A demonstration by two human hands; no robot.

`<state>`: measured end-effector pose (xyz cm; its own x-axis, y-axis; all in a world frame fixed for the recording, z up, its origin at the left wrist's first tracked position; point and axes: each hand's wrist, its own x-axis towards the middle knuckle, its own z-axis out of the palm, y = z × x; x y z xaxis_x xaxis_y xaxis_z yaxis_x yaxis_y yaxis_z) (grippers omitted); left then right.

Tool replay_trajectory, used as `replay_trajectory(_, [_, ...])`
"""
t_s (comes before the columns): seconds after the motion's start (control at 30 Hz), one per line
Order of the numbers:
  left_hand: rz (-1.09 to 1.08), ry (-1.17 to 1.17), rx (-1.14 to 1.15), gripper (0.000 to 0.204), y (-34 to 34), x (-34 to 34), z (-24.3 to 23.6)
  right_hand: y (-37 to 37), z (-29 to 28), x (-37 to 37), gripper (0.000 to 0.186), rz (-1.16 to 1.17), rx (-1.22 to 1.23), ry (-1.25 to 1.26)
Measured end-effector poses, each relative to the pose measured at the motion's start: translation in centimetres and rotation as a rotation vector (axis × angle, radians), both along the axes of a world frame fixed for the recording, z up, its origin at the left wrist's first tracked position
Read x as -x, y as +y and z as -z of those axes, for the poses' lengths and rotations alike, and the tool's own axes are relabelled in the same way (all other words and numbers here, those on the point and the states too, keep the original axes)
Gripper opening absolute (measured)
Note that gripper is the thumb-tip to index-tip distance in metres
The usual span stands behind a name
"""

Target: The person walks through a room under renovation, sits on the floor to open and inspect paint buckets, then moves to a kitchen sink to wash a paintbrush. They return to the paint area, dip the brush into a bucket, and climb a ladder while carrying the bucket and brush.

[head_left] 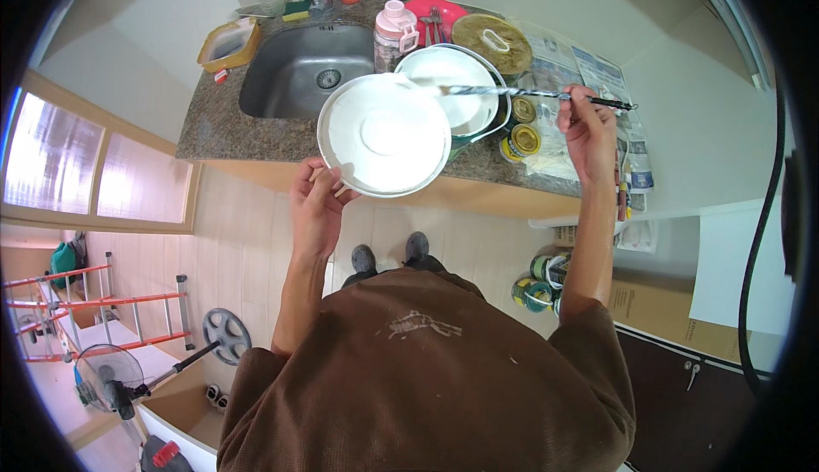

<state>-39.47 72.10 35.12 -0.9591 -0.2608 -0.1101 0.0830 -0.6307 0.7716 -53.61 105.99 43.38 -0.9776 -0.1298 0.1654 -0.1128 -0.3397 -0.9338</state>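
Note:
My left hand [316, 195] grips the lower left rim of a round white bucket lid [384, 135], tilted in front of the counter. Behind it, and partly hidden by it, an open bucket of white paint [469, 109] stands with its wire handle folded to the side. My right hand [589, 122] pinches the dark end of a long thin stick [529, 92]. Level across the bucket, the stick's white-smeared end reaches the lid's right edge. Whether it touches the lid I cannot tell.
Small yellow tins [520, 142] stand right of the bucket, beside newspaper [554, 71]. A pink-capped bottle [395, 32], a pink plate [444, 11] with cutlery and a gold lid [495, 43] lie behind. The steel sink [299, 62] is left. An orange ladder [128, 301] and fan [107, 378] stand lower left.

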Motion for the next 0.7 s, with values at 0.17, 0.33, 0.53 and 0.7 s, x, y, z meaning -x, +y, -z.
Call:
replay_trajectory(0.17, [0.056,0.044,-0.068,0.014,0.9,0.7,-0.9,-2.0,-1.6,-3.8,0.015,-0.128,-0.313,0.166])
replay_trajectory(0.33, [0.053,0.064,-0.090,0.014,0.7,0.9,-0.7,-1.5,-4.3,-5.3,0.012,-0.208,-0.473,0.388])
replay_trajectory(0.53, [0.031,0.063,-0.111,0.015,0.1,0.8,-0.9,-2.6,-5.5,-5.4,0.013,-0.221,-0.598,0.573])
replay_trajectory(0.7, [-0.006,0.057,-0.106,0.015,-0.3,0.3,-1.4,-3.0,-4.7,-4.3,0.012,-0.201,-0.584,0.534])
